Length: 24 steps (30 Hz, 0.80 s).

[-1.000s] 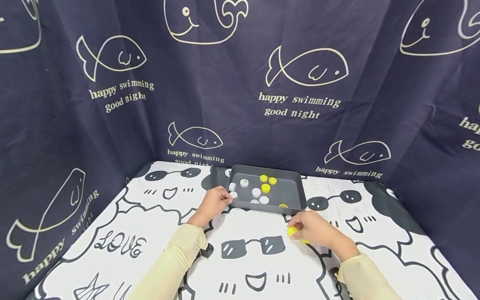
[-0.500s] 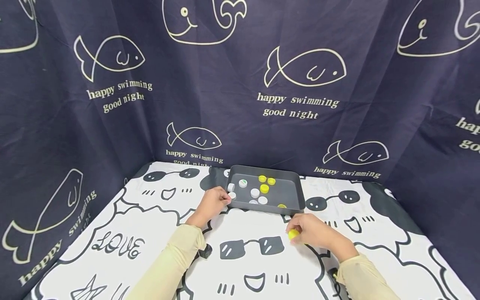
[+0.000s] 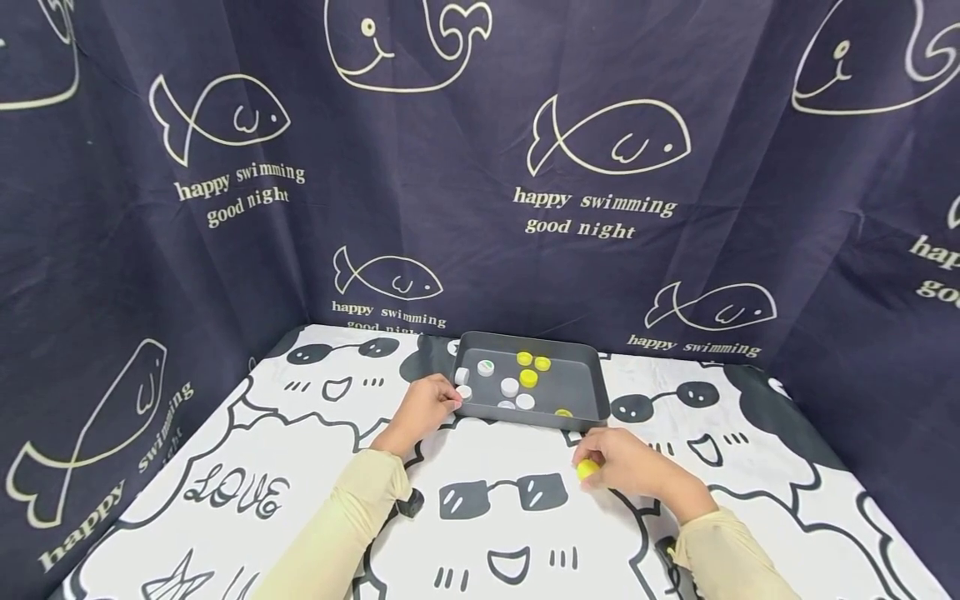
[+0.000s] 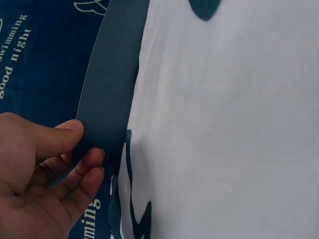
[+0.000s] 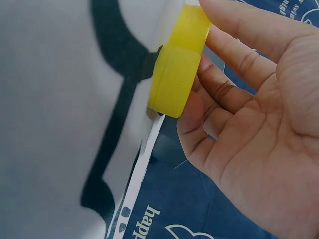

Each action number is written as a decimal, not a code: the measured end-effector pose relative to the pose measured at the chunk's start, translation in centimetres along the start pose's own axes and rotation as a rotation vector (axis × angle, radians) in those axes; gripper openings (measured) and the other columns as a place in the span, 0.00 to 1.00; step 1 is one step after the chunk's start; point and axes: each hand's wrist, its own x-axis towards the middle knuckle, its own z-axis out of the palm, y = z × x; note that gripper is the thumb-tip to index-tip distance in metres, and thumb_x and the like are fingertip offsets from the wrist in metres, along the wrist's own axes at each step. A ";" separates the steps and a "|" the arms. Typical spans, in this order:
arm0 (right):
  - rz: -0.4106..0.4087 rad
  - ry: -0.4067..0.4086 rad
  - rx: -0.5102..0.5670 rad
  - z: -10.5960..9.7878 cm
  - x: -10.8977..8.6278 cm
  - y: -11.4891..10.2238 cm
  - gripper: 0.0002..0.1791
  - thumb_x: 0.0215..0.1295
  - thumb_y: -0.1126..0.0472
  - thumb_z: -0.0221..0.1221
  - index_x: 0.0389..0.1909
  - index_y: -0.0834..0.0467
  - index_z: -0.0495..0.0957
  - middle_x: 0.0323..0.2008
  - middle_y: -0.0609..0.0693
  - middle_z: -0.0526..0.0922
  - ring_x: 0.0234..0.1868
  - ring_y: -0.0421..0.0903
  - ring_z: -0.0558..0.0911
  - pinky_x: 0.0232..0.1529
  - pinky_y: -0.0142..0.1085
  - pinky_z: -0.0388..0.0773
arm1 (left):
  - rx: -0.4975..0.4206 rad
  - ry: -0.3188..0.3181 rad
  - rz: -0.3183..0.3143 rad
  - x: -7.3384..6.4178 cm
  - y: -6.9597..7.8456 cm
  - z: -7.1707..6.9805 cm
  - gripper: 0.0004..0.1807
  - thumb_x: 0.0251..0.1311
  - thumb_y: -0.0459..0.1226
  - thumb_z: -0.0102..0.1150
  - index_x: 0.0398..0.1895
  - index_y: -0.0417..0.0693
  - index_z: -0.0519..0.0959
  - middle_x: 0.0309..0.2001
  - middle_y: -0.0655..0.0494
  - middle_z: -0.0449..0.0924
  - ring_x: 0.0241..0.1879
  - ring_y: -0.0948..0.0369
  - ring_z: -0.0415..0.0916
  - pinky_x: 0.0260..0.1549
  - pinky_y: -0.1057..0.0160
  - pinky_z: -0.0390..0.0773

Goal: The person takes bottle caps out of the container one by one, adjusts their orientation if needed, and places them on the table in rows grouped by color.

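A dark grey rectangular tray (image 3: 592,387) stands at the back of the table. Its front left corner is pinched between the thumb and fingers of my left hand (image 3: 427,404); in the left wrist view the thumb (image 4: 70,130) lies at the upper edge of the tray wall (image 4: 112,74). Just in front of the tray's right corner, my right hand (image 3: 626,462) holds yellow bottle caps low over the cloth. Two show in the right wrist view: a nearer yellow cap (image 5: 174,82) and another yellow cap (image 5: 192,25) against it, by the fingertips.
Inside the tray lie several white caps (image 3: 510,387) on the left and several yellow caps (image 3: 528,378) towards the middle. One yellow cap sits by the front wall. A white patterned cloth (image 3: 510,450) covers the table; a dark blue printed curtain (image 3: 480,167) hangs behind.
In the head view, the second yellow cap under my right hand has gone out of sight as that hand shifted slightly. My left hand has kept its grip on the tray corner.
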 end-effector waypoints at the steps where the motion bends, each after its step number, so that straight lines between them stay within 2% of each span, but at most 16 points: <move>1: 0.003 -0.001 0.004 0.0 0.0 0.0 0.12 0.48 0.64 0.75 0.33 0.50 0.85 0.33 0.40 0.79 0.33 0.39 0.75 0.37 0.32 0.76 | 0.002 -0.001 0.002 0.0 0.0 0.0 0.06 0.55 0.27 0.69 0.24 0.43 0.87 0.30 0.59 0.80 0.35 0.61 0.79 0.36 0.64 0.79; 9: -0.001 0.008 0.035 -0.1 -0.1 -0.1 0.12 0.47 0.63 0.75 0.33 0.52 0.85 0.31 0.41 0.77 0.32 0.39 0.74 0.34 0.32 0.74 | -0.004 -0.012 -0.016 0.0 0.1 -0.1 0.05 0.55 0.28 0.69 0.24 0.44 0.87 0.30 0.60 0.80 0.34 0.63 0.78 0.36 0.64 0.78; 14: -0.016 0.049 0.049 -0.5 -0.1 0.1 0.14 0.50 0.61 0.74 0.39 0.55 0.86 0.31 0.42 0.79 0.33 0.41 0.76 0.35 0.33 0.75 | 0.004 -0.015 -0.033 0.0 0.0 0.0 0.06 0.55 0.28 0.69 0.23 0.46 0.87 0.29 0.62 0.79 0.33 0.64 0.77 0.35 0.65 0.78; 19: -0.064 0.168 0.060 -1.6 -0.2 0.0 0.19 0.56 0.61 0.71 0.50 0.58 0.83 0.42 0.48 0.85 0.44 0.48 0.81 0.43 0.40 0.79 | 0.000 -0.021 -0.046 0.1 0.0 -0.1 0.07 0.56 0.28 0.68 0.23 0.47 0.87 0.30 0.63 0.79 0.34 0.65 0.77 0.35 0.65 0.78; 24: -0.069 0.341 0.081 -1.7 -0.1 0.3 0.21 0.58 0.59 0.71 0.53 0.54 0.83 0.52 0.46 0.84 0.51 0.50 0.82 0.47 0.42 0.81 | -0.008 -0.019 -0.030 0.1 -0.1 -0.1 0.06 0.56 0.27 0.68 0.24 0.45 0.87 0.30 0.61 0.79 0.32 0.65 0.76 0.33 0.66 0.78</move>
